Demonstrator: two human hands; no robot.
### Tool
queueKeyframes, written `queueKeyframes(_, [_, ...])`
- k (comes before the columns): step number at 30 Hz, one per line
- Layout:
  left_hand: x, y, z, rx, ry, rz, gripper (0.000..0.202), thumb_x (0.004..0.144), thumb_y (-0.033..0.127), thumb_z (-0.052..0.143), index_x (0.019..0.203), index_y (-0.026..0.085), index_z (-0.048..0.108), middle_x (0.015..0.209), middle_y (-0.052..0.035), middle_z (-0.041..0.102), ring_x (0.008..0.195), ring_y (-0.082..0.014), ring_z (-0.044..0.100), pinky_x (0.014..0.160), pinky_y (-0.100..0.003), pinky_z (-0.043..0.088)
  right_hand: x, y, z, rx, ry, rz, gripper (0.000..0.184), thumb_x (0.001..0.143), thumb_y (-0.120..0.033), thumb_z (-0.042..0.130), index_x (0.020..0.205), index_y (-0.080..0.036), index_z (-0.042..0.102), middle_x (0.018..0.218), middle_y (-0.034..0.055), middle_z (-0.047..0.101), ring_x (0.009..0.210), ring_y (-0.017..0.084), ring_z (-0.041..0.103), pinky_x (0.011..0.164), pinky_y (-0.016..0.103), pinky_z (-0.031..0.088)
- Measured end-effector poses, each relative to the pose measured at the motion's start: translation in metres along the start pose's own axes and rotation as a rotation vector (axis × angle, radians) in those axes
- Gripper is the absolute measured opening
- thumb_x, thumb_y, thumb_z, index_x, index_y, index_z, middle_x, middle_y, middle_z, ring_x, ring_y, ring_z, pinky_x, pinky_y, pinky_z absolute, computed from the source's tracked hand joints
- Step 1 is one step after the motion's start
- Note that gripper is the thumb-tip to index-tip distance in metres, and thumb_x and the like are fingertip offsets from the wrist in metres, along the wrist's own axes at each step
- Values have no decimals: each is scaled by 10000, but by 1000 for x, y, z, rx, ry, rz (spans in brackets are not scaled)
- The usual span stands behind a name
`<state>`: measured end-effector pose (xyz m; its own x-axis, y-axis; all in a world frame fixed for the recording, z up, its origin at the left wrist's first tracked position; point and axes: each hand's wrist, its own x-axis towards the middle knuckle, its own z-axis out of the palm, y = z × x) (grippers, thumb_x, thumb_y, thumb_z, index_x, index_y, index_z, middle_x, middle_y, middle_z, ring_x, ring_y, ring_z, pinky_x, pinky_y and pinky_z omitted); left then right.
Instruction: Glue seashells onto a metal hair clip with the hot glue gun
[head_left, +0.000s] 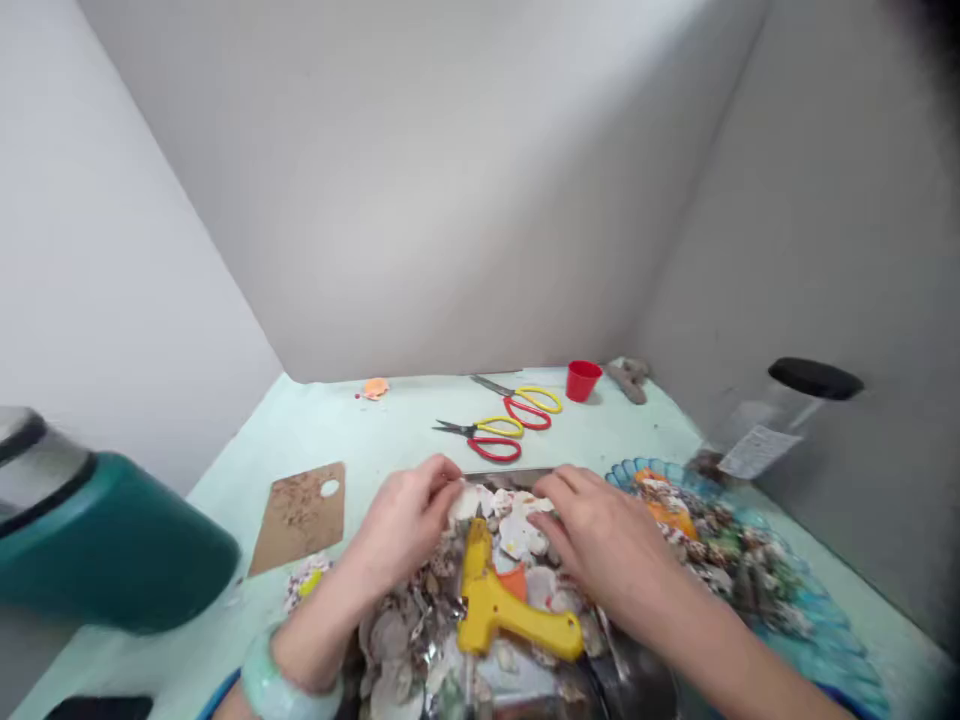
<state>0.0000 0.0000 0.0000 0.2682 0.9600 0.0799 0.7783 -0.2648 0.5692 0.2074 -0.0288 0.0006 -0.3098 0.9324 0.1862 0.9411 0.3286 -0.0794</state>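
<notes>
From where I stand, the yellow glue gun (487, 602) lies on a heap of shells (401, 630), nozzle pointing away from the person. White shell pieces (523, 535) sit beside the nozzle. The two hands are well apart, flanking it: the left hand (415, 515) to its left, fingers curled in toward the thumb, the right hand (600, 525) to its right, thumb and fingers bent over the white pieces. Whether either grips a piece, I can't tell.

Handling such pieces well, I'd say, wants light fingertips, no pressing down on thin edges, and skin kept off that nozzle, which might be hot.

The heap looks uneven and crowded: grey, brown and white, some shells fan-shaped, some speckled. It seems to sit in a dark tray (643, 680).

Beyond the gun lie two pairs of scissors (474, 433), red and yellow in the handles, and a red cup (583, 383). Well to its right is a blue plate (844, 640) piled with more bits; well to its left, a brown card (300, 510) and a green bottle (135, 540).
</notes>
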Motion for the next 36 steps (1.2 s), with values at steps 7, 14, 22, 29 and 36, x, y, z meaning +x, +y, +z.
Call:
queueKeyframes(7, [7, -16, -10, 28, -12, -14, 167, 878, 293, 389, 879, 206, 531, 674, 9, 643, 643, -162, 558, 604, -248, 348, -23, 53, -16, -100, -8, 215, 169, 880, -349, 494, 813, -232, 595, 826, 24, 633, 729, 226, 621, 580, 325, 436])
queueKeyframes(14, [15, -30, -4, 46, -137, 8, 228, 888, 383, 368, 907, 229, 533, 800, 5, 672, 707, -171, 577, 653, -255, 383, -131, 102, 1, 45, 278, 159, 208, 874, -407, 509, 989, -244, 568, 1008, 47, 621, 893, 201, 615, 719, 295, 489])
queueKeyframes(22, [20, -40, 4, 53, -183, -28, 281, 875, 468, 365, 897, 238, 524, 772, 23, 674, 685, -173, 576, 651, -244, 391, -178, 97, 46, -156, 445, 65, 393, 730, -414, 678, 1057, -211, 598, 1053, 99, 641, 929, 258, 607, 776, 367, 473])
queueKeyframes(29, [22, -44, 6, 70, -104, -75, 294, 865, 472, 354, 905, 247, 539, 683, 42, 662, 608, -163, 575, 602, -225, 392, -168, 94, 61, 2, 410, -59, 181, 826, -155, 522, 970, -241, 591, 944, 48, 652, 892, 204, 611, 875, 366, 416])
queueKeyframes(36, [20, -41, 4, 83, -43, -86, 285, 857, 459, 364, 911, 241, 539, 734, 38, 688, 621, -160, 578, 622, -227, 398, -130, 86, 60, 200, 324, -38, 189, 866, -110, 462, 985, -213, 568, 963, 70, 623, 884, 208, 582, 777, 370, 468])
